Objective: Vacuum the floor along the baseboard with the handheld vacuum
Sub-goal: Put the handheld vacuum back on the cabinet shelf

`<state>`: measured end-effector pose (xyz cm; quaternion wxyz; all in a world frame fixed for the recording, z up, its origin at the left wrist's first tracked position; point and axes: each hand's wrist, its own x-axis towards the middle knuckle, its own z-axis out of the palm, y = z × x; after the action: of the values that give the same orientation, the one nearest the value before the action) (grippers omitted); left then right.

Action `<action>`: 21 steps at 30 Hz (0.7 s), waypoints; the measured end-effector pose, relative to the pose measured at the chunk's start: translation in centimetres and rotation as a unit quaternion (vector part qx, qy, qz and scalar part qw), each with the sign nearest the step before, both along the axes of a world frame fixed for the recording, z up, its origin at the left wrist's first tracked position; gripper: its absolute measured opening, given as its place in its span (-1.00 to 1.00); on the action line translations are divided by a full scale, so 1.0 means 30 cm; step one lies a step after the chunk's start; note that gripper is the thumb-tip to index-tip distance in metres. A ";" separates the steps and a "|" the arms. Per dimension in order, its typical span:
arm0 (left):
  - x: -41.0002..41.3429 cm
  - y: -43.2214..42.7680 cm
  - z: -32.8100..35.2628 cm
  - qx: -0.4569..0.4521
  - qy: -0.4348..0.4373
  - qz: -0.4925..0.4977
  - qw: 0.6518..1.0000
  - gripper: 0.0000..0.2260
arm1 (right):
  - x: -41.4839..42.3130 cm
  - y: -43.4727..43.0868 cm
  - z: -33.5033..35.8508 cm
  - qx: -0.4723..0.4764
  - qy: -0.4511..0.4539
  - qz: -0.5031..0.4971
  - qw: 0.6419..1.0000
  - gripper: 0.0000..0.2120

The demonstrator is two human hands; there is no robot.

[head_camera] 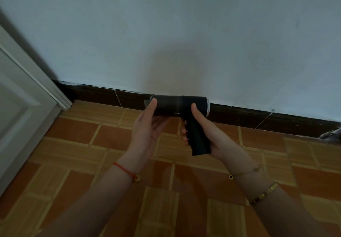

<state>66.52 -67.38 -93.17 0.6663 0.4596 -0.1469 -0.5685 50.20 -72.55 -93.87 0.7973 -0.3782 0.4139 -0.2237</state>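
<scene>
Right fingers [184, 133] are curling round the grip with the thumb lying up its back, so the right hand [208, 135] is carrying the weight. Left hand [147, 127] is holding the barrel between its thumb and the fingers underneath, which are mostly hidden; probably aiming it. Handheld vacuum [177, 105] is hanging level in the air, nozzle pointing left, in front of the baseboard [276, 120] and clear of the floor [110, 140]. It's showing as a matte black pistol shape with a silver rear ring.
</scene>
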 end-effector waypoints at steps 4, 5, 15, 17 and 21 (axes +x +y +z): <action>0.000 -0.026 -0.023 0.008 0.000 0.009 1.000 -0.53 | 0.006 -0.027 -0.030 0.002 0.005 -0.006 1.000 -0.37; 0.000 -0.035 -0.030 0.009 -0.003 0.010 1.000 -0.55 | 0.006 -0.036 -0.038 0.003 0.008 -0.007 1.000 -0.37; 0.000 -0.163 0.053 0.025 0.029 0.020 0.999 -0.56 | 0.002 -0.150 0.085 -0.019 0.029 -0.019 0.999 -0.44; -0.007 -0.170 0.127 0.027 0.032 0.020 0.999 -0.53 | 0.001 -0.160 0.169 -0.022 0.035 -0.017 0.999 -0.47; -0.010 -0.150 0.336 0.026 0.029 0.022 0.999 -0.55 | 0.003 -0.144 0.373 -0.016 0.031 -0.012 0.999 -0.48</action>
<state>66.21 -71.88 -83.08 0.6700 0.4636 -0.1026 -0.5707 50.29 -76.86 -82.68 0.7755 -0.3926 0.4389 -0.2277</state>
